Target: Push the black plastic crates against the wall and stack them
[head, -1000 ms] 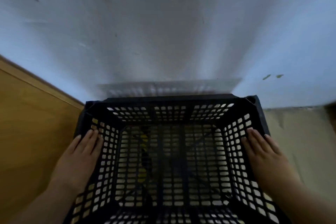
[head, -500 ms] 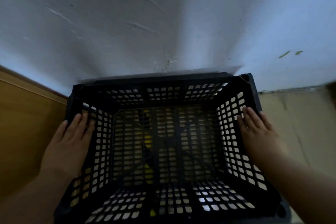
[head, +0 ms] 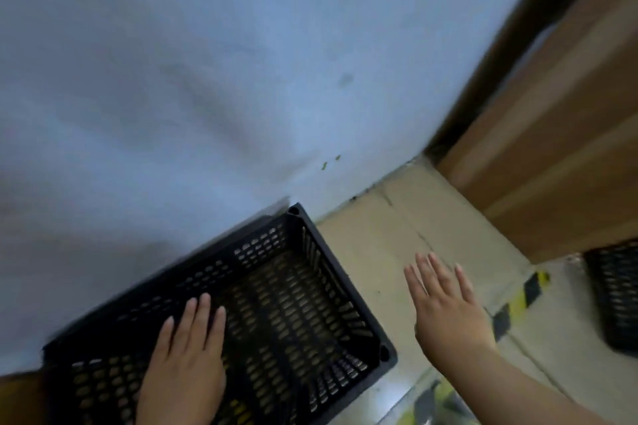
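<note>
A black perforated plastic crate [head: 286,290] sits on the floor with its far side against the pale blue wall [head: 207,79]. My left hand [head: 186,362] hovers flat over the crate's open top, fingers spread, holding nothing. My right hand [head: 445,307] is off the crate, open above the floor to its right. A second black crate [head: 618,297] shows partly at the right edge, beside a cardboard box.
A large cardboard box [head: 559,134] stands at the right against the wall. Yellow and black hazard tape [head: 518,300] runs across the beige floor [head: 376,252]. A brown wooden surface [head: 17,400] shows at the bottom left corner.
Both hands have let go of the crate's side walls. The view has swung to the right, bringing the cardboard box and the second crate into sight.
</note>
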